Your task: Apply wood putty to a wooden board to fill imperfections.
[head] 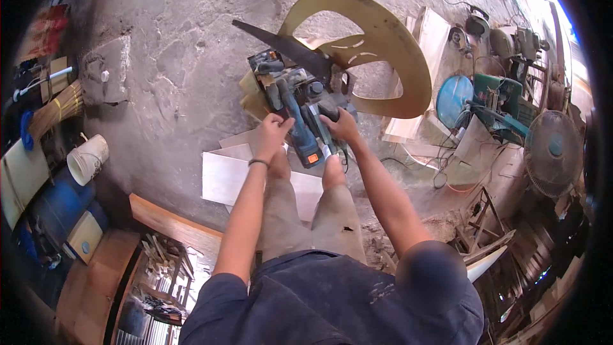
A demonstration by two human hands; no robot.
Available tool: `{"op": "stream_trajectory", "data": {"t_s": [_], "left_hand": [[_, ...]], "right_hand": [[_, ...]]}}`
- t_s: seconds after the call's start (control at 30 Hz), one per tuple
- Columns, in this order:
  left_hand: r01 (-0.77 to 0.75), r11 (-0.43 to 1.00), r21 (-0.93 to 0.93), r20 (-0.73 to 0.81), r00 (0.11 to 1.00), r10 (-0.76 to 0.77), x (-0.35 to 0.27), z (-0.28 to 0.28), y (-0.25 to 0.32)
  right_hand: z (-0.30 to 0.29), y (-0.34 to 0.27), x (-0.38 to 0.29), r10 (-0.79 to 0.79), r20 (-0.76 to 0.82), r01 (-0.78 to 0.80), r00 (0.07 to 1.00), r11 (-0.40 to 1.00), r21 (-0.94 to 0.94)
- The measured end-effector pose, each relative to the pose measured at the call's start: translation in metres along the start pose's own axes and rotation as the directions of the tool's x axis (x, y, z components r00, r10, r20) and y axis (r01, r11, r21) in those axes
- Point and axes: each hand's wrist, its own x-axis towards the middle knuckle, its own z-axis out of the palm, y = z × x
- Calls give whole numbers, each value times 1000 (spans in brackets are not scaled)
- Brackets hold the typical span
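My left hand (274,133), fingers bent together, is beside a blue-and-black cordless power tool (299,127) with an orange patch at its end. Whether anything small is between those fingers cannot be seen. My right hand (343,127) has its thumb apart and its fingers at a dark tool (329,104) on the right of the pile; its grip is unclear. A handsaw (287,48) lies across the top of this pile, blade pointing up and left. Behind it is a tan oval chair back (409,57) with large cut-outs.
White boards (225,177) lie by my legs. A white bucket (88,159) and a bundled straw broom (60,105) are at the left. To the right are pale planks (426,43), a pedestal fan head (553,151), a blue round cover (454,100) and loose cables (440,172) on the floor.
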Motion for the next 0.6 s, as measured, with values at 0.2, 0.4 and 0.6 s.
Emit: {"op": "stream_trajectory", "data": {"t_s": [0.2,0.4,0.6], "left_hand": [[275,941,-196,239,944,-226,-27,-61,15],[394,822,-411,559,821,-114,-41,-91,30],[293,756,-586,509,859,62,-33,-106,65]], "right_hand": [[-42,14,70,36,-234,-23,971,998,57],[-3,65,148,146,-168,-163,975,982,-94],[-10,61,131,149,-448,-100,881,986,132]]}}
